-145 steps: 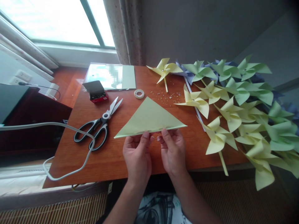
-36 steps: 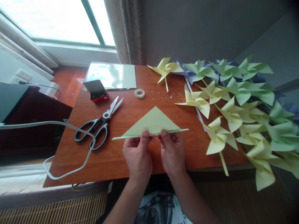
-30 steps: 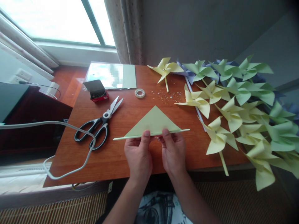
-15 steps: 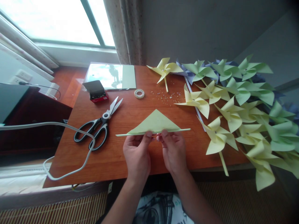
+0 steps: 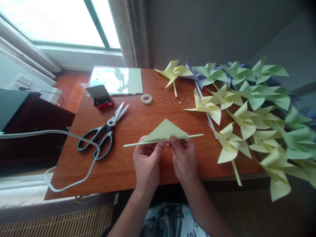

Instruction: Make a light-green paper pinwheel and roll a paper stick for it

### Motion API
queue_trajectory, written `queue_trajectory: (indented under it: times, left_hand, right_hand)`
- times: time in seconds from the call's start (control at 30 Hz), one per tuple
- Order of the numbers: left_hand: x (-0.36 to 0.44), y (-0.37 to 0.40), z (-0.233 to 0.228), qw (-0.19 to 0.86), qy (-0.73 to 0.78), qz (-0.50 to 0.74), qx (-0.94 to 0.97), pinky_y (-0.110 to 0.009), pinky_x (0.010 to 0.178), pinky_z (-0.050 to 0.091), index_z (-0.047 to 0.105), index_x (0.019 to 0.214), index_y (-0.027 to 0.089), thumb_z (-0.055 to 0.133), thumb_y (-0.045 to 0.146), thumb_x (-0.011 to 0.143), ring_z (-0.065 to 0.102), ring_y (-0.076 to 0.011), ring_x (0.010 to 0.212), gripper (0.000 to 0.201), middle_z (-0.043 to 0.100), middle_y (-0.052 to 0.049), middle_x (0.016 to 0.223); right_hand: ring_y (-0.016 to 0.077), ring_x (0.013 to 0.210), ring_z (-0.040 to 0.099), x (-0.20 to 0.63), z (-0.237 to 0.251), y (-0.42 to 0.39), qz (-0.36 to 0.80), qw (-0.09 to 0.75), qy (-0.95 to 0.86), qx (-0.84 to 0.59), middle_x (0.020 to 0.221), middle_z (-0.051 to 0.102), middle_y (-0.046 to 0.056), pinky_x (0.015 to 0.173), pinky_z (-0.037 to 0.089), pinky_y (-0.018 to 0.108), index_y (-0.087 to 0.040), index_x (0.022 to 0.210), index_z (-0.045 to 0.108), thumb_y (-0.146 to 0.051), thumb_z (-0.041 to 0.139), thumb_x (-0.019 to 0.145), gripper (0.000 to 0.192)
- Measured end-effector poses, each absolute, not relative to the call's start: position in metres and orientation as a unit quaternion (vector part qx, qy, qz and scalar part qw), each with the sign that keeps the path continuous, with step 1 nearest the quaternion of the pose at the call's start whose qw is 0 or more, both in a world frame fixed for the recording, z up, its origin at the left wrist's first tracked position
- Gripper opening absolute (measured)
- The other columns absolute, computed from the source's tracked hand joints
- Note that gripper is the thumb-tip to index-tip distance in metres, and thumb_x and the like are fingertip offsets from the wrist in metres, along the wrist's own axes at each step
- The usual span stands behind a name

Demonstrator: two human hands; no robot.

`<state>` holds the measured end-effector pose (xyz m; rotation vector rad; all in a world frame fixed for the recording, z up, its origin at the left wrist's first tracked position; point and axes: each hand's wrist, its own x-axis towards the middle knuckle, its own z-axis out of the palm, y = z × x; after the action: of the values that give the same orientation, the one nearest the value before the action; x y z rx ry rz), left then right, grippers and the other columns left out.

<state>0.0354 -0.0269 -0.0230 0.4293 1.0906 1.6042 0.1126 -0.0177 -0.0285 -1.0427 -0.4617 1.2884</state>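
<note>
A pale green paper sheet lies on the wooden table, its near edge rolled into a thin tube that sticks out to both sides. My left hand and my right hand pinch that rolled edge side by side at its middle, fingertips on the roll. Only a small triangle of flat paper shows beyond the roll.
Black-handled scissors lie to the left, with a white cable looped over them. A tape roll, a small dark box and a glossy sheet sit farther back. Several paper pinwheels crowd the table's right side.
Both hands have rolled the paper's near edge away from me, so the flat triangle has shrunk and the thin tube has grown. The hands stay at the same spot.
</note>
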Motion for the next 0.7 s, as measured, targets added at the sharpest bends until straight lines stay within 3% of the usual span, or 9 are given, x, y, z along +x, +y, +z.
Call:
queue_trajectory:
  times: [0.17,0.4,0.6,0.7]
  left_hand:
    - [0.0364,-0.0258,-0.0213,0.542,0.469,0.679,0.158,-0.023,0.079,0.057,0.074,0.087,0.016,0.091,0.021,0.070,0.072,-0.0135,0.079,0.024,0.078,-0.003,0.086]
    - [0.0344,-0.0226,-0.0168,0.544,0.456,0.690,0.140,-0.018,0.073,0.055,0.069,0.080,0.018,0.091,0.026,0.070,0.069,-0.0101,0.073,0.025,0.075,0.002,0.078]
    - [0.0339,-0.0268,-0.0163,0.540,0.469,0.677,0.176,-0.018,0.071,0.054,0.065,0.079,0.018,0.088,0.023,0.075,0.067,-0.0090,0.066,0.024,0.073,0.002,0.072]
    - [0.0351,-0.0290,-0.0166,0.546,0.464,0.674,0.180,-0.020,0.072,0.055,0.067,0.083,0.019,0.090,0.021,0.071,0.070,-0.0110,0.068,0.026,0.075,0.001,0.076]
  right_hand:
    - [0.0123,0.071,0.069,0.1129,-0.0291,-0.0183,0.585,0.640,-0.221,-0.447,0.080,0.077,-0.002,0.072,0.057,0.025,-0.020,0.085,0.073,-0.029,0.085,0.080,0.015]
    - [0.0173,0.080,0.072,0.1110,-0.0306,-0.0194,0.589,0.628,-0.265,-0.435,0.085,0.078,0.001,0.082,0.059,0.031,-0.021,0.086,0.075,-0.031,0.084,0.080,0.015]
    - [0.0124,0.068,0.065,0.1111,-0.0314,-0.0191,0.585,0.634,-0.246,-0.443,0.072,0.070,-0.003,0.077,0.056,0.028,-0.020,0.081,0.074,-0.030,0.084,0.080,0.015]
    - [0.0126,0.069,0.063,0.1112,-0.0313,-0.0186,0.568,0.638,-0.244,-0.459,0.075,0.070,-0.002,0.074,0.055,0.027,-0.020,0.080,0.072,-0.034,0.083,0.081,0.018]
